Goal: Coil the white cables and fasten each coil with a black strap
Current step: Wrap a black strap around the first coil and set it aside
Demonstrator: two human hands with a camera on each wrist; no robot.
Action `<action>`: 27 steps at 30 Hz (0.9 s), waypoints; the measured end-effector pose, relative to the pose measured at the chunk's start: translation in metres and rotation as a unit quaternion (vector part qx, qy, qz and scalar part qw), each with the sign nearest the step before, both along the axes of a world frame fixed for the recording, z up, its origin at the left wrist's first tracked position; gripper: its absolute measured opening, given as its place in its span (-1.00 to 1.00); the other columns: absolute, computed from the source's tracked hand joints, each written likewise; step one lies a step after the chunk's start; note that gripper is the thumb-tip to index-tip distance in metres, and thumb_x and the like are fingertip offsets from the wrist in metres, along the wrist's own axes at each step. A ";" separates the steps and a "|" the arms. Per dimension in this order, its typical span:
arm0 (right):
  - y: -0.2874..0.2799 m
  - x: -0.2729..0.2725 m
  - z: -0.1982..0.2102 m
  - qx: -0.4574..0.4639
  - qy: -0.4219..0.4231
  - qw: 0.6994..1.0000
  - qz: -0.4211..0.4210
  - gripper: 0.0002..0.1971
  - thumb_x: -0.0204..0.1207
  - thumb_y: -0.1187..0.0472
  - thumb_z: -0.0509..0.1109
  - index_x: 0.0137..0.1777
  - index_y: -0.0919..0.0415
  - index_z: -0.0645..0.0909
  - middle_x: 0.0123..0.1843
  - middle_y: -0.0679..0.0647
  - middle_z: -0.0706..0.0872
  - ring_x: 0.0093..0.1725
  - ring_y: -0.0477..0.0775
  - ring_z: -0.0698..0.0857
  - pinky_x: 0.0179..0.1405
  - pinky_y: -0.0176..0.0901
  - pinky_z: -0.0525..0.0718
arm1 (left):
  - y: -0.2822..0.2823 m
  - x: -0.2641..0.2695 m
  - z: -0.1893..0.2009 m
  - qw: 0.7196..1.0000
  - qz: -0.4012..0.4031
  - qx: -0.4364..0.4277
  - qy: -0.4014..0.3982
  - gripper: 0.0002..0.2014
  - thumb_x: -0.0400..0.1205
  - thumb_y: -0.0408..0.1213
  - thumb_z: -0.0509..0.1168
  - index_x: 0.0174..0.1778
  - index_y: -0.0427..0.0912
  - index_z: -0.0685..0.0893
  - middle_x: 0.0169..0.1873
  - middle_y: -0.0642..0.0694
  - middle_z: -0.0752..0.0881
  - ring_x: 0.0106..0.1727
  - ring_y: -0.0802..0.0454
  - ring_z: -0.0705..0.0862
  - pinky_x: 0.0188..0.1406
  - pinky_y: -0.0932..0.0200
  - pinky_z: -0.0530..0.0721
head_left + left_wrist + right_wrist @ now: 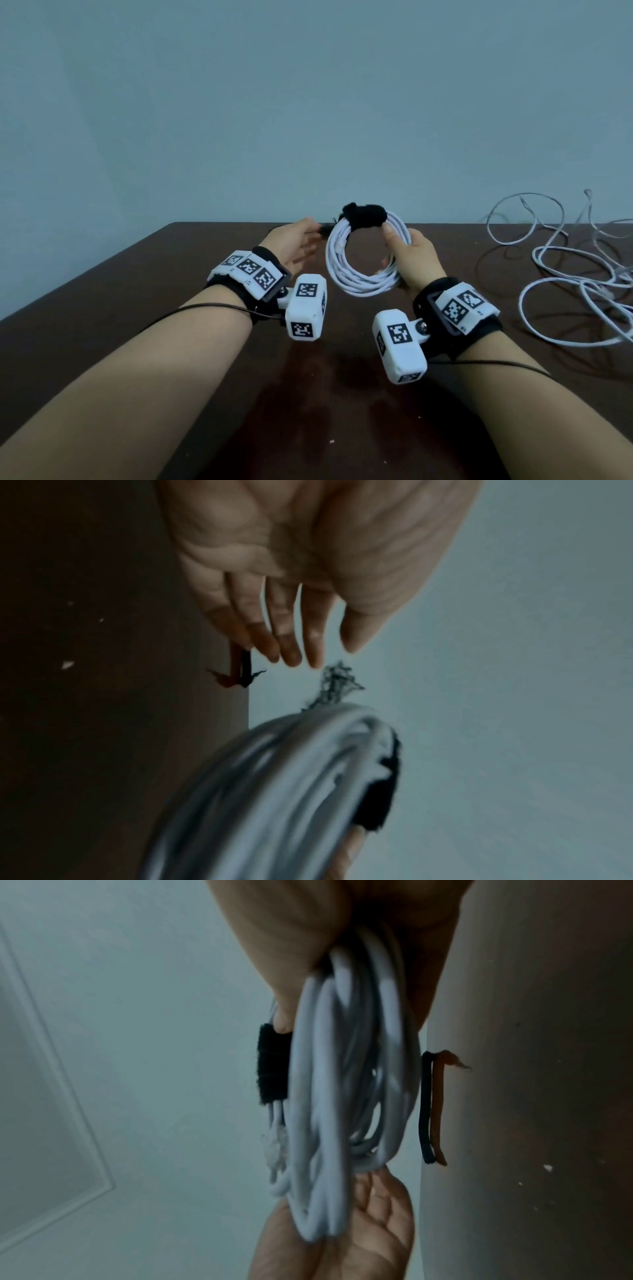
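Two hands are up over the dark brown table (pixel 212 342), roughly mid-frame in the head view. Right hand (pixel 416 260) holds the white cable coil (pixel 346 274) upright, clear of the tabletop — thumb inside the ring, fingers curled round the coil's right side. A black strap (pixel 364 215) is wrapped round the top of the coil, fuzzy, w/ a loose tab sticking out at its left end. In the right wrist view the coil (pixel 342 1096) is seen edge-on at centre, strap (pixel 272 1066) on its left edge, thumb tip touching the strap's upper end; clear plug ends show just below the strap.

Left hand (pixel 296 245) sits just left of the coil, palm turned toward it, fingers straight and loosely spread, holding nothing. In the left wrist view its fingertips (pixel 291 656) are near the strap's frayed tab (pixel 337 685) but apart from it; the pic is blurry.

At the table's far edge, behind the left hand, a short black-and-orange wire piece (pixel 433 1110) lies flat.

Right side of the head view — loose white cables (pixel 565 274) sprawl in big open loops on the table, uncoiled, well apart from the held coil.
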State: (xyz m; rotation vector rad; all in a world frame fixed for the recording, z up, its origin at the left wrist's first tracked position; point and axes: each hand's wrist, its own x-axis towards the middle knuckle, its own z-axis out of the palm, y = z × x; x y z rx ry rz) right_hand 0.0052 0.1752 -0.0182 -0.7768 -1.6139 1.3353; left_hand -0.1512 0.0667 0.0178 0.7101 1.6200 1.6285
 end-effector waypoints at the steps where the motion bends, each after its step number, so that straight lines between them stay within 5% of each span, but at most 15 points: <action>1: -0.005 -0.001 0.002 0.008 -0.008 1.000 0.007 -0.64 0.60 -0.06 0.30 -0.01 0.30 0.51 -0.45 0.18 0.60 -0.64 -0.03 0.62 -0.56 -0.25 0.57 | -0.005 0.001 0.004 1.000 0.003 0.020 0.017 -0.67 0.74 -0.07 0.12 0.28 -0.14 0.61 0.16 -0.03 0.66 0.02 0.12 0.61 0.14 0.18 0.55; 3: -0.017 -0.003 0.005 0.013 -0.025 0.999 0.021 -0.67 0.62 -0.02 0.29 -0.04 0.31 0.51 -0.44 0.19 0.60 -0.70 -0.13 0.59 -0.67 -0.37 0.52 | -0.014 0.001 0.010 0.997 -0.034 0.044 0.047 -0.66 0.74 -0.05 0.09 0.30 -0.13 0.59 0.12 0.01 0.69 0.00 0.21 0.64 0.30 0.18 0.50; 6: -0.040 -0.016 0.003 -0.021 -0.049 0.997 0.049 -0.66 0.62 -0.02 0.28 -0.11 0.30 0.51 -0.44 0.20 0.59 -0.66 -0.07 0.60 -0.66 -0.34 0.53 | -0.031 -0.003 0.010 0.990 -0.129 0.028 0.049 -0.70 0.74 -0.15 0.10 -0.02 -0.24 0.67 -0.29 -0.01 0.78 -0.24 0.16 0.73 -0.10 0.30 0.69; 8: -0.051 -0.033 -0.003 -0.053 -0.076 0.993 0.066 -0.62 0.61 -0.06 0.28 -0.06 0.33 0.52 -0.41 0.20 0.61 -0.56 0.02 0.62 -0.57 -0.28 0.55 | -0.043 -0.009 0.004 0.990 -0.134 0.006 0.036 -0.80 0.70 -0.32 0.19 -0.09 -0.34 0.66 -0.26 -0.18 0.74 -0.21 0.00 0.69 -0.18 0.23 0.73; 13: -0.066 -0.076 -0.010 -0.121 -0.230 0.958 0.119 -0.29 0.54 -0.17 0.29 0.44 0.45 0.39 0.23 0.42 0.67 0.16 0.33 0.70 0.18 0.06 0.64 | -0.069 -0.041 -0.011 0.994 -0.047 -0.097 0.016 -0.89 0.67 -0.59 0.14 -0.14 -0.49 0.54 -0.20 -0.40 0.61 -0.23 -0.12 0.66 -0.47 0.21 0.76; 15: -0.071 -0.084 -0.008 -0.154 -0.252 0.944 0.149 -0.38 0.57 -0.04 0.31 0.45 0.44 0.39 0.20 0.44 0.68 0.07 0.34 0.73 0.19 0.15 0.67 | -0.078 -0.060 -0.018 0.986 -0.039 -0.157 0.027 -0.91 0.66 -0.54 0.19 -0.10 -0.52 0.55 -0.14 -0.44 0.64 -0.17 -0.21 0.68 -0.24 0.03 0.80; 17: -0.076 -0.089 -0.003 -0.188 -0.254 0.934 0.170 -0.47 0.56 0.07 0.33 0.40 0.43 0.44 0.12 0.41 0.69 -0.15 0.28 0.72 -0.13 0.02 0.73 | -0.087 -0.080 -0.025 0.970 -0.030 -0.226 0.078 -0.84 0.64 -0.41 0.29 -0.11 -0.50 0.61 -0.15 -0.40 0.68 -0.12 -0.25 0.67 0.06 -0.10 0.71; 19: -0.080 -0.092 -0.005 -0.197 -0.246 0.932 0.180 -0.49 0.53 0.10 0.37 0.37 0.43 0.50 0.12 0.39 0.70 -0.17 0.27 0.71 -0.16 -0.01 0.69 | -0.090 -0.098 -0.034 0.961 -0.018 -0.255 0.108 -0.80 0.60 -0.32 0.35 -0.23 -0.42 0.64 -0.25 -0.34 0.67 -0.11 -0.22 0.63 0.05 -0.11 0.62; 23: -0.088 -0.094 -0.006 -0.214 -0.211 0.933 0.195 -0.52 0.57 0.20 0.32 0.42 0.45 0.47 0.14 0.37 0.69 -0.06 0.30 0.73 -0.07 0.07 0.74 | -0.094 -0.105 -0.043 0.971 -0.016 -0.229 0.067 -0.79 0.67 -0.35 0.25 -0.02 -0.50 0.61 -0.15 -0.36 0.67 -0.11 -0.23 0.66 0.09 -0.14 0.63; 25: -0.090 -0.093 -0.005 -0.192 -0.212 0.938 0.197 -0.47 0.59 0.33 0.27 0.55 0.39 0.31 0.44 0.38 0.50 0.30 0.38 0.61 0.18 0.19 0.67 | -0.096 -0.103 -0.045 0.973 -0.045 -0.218 0.053 -0.70 0.66 -0.30 0.27 0.10 -0.54 0.59 -0.09 -0.38 0.70 -0.09 -0.27 0.69 0.09 -0.11 0.63; 27: -0.093 -0.091 -0.006 -0.137 -0.236 0.941 0.202 -0.39 0.53 0.35 0.32 0.59 0.20 0.29 0.59 0.24 0.35 0.51 0.32 0.43 0.36 0.18 0.55 | -0.099 -0.099 -0.039 0.963 -0.092 -0.238 0.092 -0.45 0.57 -0.07 0.36 0.25 -0.51 0.58 0.13 -0.36 0.71 0.16 -0.32 0.68 0.33 -0.22 0.56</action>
